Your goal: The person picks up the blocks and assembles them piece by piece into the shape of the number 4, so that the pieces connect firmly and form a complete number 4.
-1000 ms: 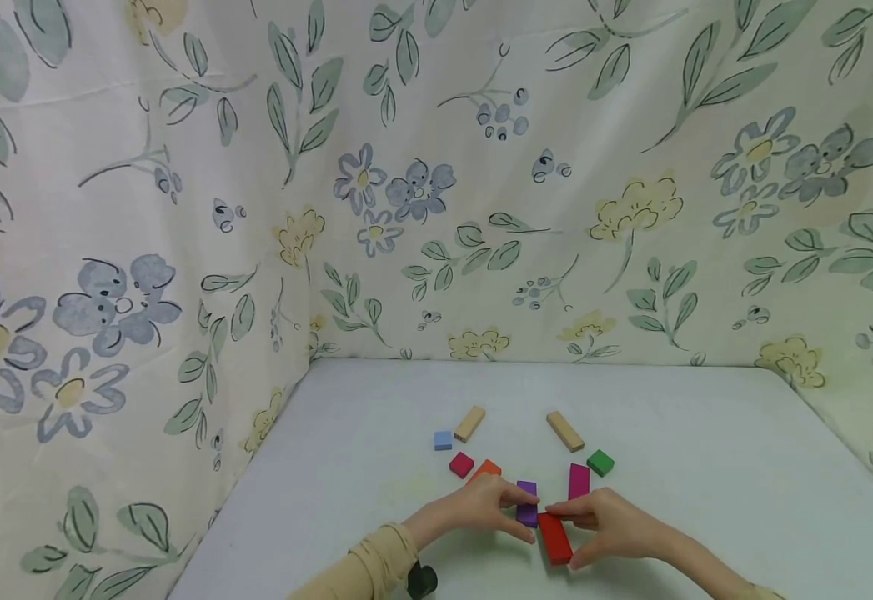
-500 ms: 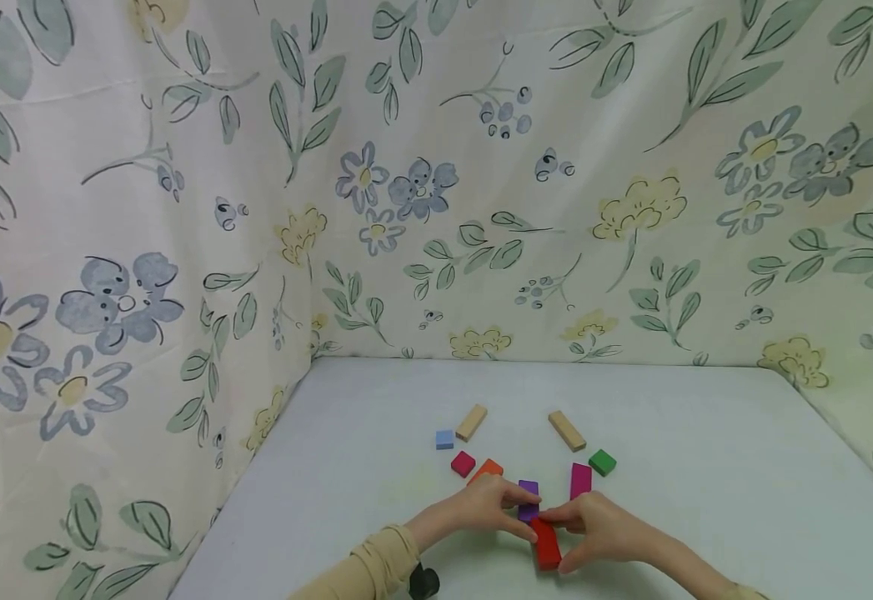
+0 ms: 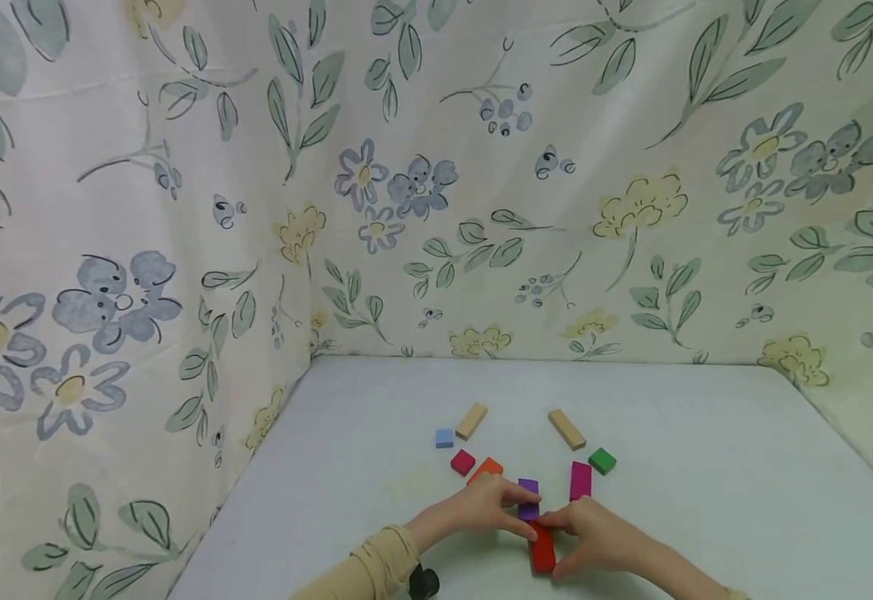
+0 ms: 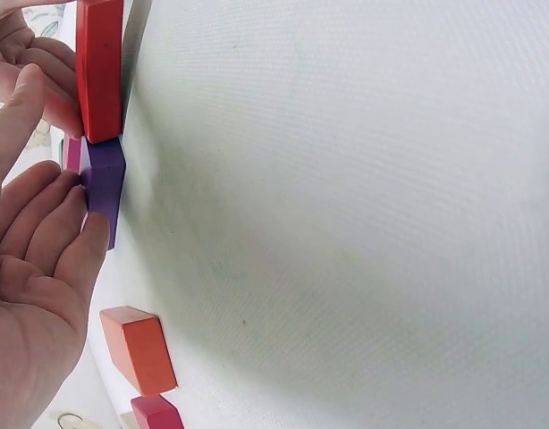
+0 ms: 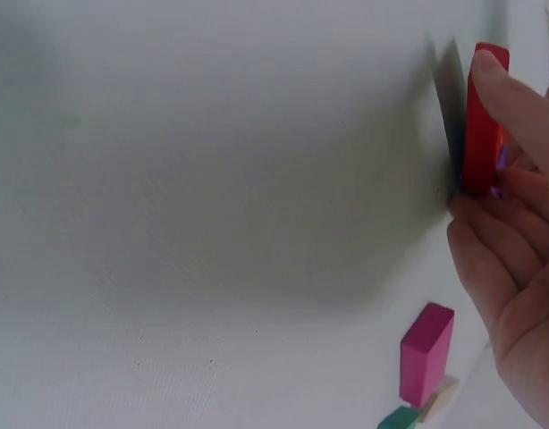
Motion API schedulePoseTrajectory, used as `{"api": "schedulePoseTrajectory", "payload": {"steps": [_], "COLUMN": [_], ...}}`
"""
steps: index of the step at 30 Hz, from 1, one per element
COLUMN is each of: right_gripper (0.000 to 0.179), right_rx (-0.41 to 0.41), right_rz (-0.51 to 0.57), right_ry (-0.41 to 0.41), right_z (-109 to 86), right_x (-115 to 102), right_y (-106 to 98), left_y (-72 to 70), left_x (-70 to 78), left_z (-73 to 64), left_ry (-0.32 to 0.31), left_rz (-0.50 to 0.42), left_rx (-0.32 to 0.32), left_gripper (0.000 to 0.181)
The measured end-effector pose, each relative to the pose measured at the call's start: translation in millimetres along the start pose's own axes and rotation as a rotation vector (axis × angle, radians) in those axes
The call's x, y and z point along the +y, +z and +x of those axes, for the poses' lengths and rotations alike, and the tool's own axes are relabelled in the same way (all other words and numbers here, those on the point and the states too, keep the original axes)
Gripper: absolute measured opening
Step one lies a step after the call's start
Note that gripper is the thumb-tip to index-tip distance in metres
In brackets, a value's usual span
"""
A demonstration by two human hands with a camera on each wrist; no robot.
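My right hand (image 3: 604, 537) pinches a red rectangular block (image 3: 542, 550) lengthwise, thumb at its near end and fingers at its far end. The red block's far end meets the near end of a purple block (image 3: 529, 510), forming nearly a line. My left hand (image 3: 474, 508) rests its fingers against the purple block, index fingertip over its top. The left thumb stretches apart, close to the red block's corner. In the left wrist view the purple block (image 4: 106, 183) stands end to end with the red block (image 4: 100, 76), fingers partly covering it.
Beyond the hands lie a magenta block (image 3: 580, 482), a green block (image 3: 602, 462), an orange block (image 3: 487, 469), a crimson block (image 3: 462, 462), a light blue block (image 3: 444, 438) and two wooden blocks (image 3: 471, 422). Floral cloth (image 3: 481, 208) hangs around the white table (image 3: 691, 442).
My right hand has moved the red block leftward and slightly nearer, from beside the purple block's near corner to its near end. My left hand stays in place.
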State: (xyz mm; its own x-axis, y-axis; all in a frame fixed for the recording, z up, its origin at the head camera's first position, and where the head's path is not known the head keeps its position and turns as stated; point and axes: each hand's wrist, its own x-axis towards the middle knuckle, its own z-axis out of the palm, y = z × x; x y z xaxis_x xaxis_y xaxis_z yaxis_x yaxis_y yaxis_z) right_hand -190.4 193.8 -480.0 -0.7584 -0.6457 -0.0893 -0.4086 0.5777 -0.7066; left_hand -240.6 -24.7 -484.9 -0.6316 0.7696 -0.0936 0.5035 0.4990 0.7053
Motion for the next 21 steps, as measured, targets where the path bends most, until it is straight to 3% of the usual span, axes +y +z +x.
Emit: {"api": "schedulePoseTrajectory", "payload": {"steps": [10,16,21], "right_gripper": [0.059,0.061,0.063], "right_rx": [0.016,0.041,0.058], "right_rz": [-0.147,-0.245,-0.31], "right_ry": [0.064,0.043,0.035], "right_z": [0.6,-1.7,-3.2], "right_x": [-7.1,-6.1,-6.7], "right_y": [5.7,10.6,10.8], "left_y": [0.3,0.7,0.4], "left_x": [0.7,1.1,2.5], "left_z": [-0.8,-1.0,-1.3], "left_ry": [-0.006,0.01,-0.013], "left_rz": [0.001,0.015,0.017], "left_rx": [0.003,0.004,0.004], "left_gripper": [0.05,0.05,0.05]}}
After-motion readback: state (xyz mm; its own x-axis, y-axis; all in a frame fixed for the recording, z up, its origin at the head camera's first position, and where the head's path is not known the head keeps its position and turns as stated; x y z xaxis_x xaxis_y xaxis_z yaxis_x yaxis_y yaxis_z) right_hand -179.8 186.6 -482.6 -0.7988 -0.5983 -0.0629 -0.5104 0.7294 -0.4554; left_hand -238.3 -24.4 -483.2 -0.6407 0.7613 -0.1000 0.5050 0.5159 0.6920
